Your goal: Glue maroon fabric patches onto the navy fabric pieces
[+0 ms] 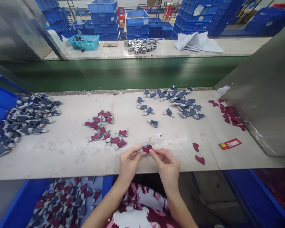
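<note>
Between my two hands, just above the table's front edge, is a small grey-and-navy plastic part (pixel 147 148) with a maroon piece on its face. My left hand (pixel 130 161) pinches its left end. The thumb and fingers of my right hand (pixel 166 160) grip it from the right, over the maroon side. Right behind the fingertips lies a clear small bottle (pixel 154 139) with a thin dark tip. Two loose maroon pieces (pixel 199 160) lie to the right of my hands. Beyond the bottle sits a single navy-and-grey part (pixel 154 123).
Left of centre lie several maroon-faced parts (pixel 102 130); navy-faced parts (pixel 185 103) lie farther back. A larger heap (pixel 26 118) fills the table's left end. Maroon pieces (pixel 230 115) and a red-yellow packet (pixel 230 144) are at right. A blue bin (pixel 106 186) of parts stands below.
</note>
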### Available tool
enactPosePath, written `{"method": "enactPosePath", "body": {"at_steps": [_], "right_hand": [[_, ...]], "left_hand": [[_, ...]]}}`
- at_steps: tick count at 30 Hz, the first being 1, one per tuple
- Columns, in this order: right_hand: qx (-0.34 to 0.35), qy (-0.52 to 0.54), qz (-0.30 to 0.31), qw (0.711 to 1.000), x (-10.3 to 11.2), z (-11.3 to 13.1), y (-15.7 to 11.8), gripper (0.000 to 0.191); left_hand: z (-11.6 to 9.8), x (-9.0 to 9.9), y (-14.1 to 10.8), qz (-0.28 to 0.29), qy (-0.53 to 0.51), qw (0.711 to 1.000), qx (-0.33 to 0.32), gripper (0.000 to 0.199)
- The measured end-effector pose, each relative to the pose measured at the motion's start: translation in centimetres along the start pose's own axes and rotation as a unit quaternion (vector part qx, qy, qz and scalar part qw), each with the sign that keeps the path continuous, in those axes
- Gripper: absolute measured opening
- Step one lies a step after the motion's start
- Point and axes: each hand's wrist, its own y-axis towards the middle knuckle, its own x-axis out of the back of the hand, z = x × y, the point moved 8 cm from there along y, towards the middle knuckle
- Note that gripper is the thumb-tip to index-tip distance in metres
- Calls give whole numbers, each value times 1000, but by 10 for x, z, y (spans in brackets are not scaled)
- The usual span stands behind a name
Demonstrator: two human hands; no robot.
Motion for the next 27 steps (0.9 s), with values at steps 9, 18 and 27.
{"method": "enactPosePath", "body": {"at_steps": [9, 18, 27], "right_hand": [[136, -60, -6, 989, -3, 29, -5, 8], [186, -83, -17, 979, -2, 34, -4, 3], [63, 43, 172, 982, -10, 11, 0, 14]], "left_hand": [[-4, 4, 3, -26, 21, 999, 28, 31], [-9, 4, 3, -16, 4, 999, 45, 28], [-11, -8, -1, 86, -45, 993, 67, 31]]}}
